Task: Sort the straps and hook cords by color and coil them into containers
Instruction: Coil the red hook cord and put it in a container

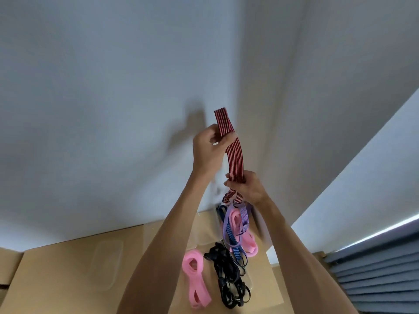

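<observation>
Left hand (207, 147) and right hand (246, 188) both grip a folded red striped strap (233, 155), fingers curled, raised above the desk (68, 275).

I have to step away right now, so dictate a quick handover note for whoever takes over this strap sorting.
Left hand pinches the folded red striped strap near its top; right hand grips its lower end, held up in front of the wall.
On the cardboard surface: pink strap, black cords, and a purple, blue and pink pile.
Clear container looks empty.
Done: rough colour grouping.
Left: coil everything into containers.
</observation>
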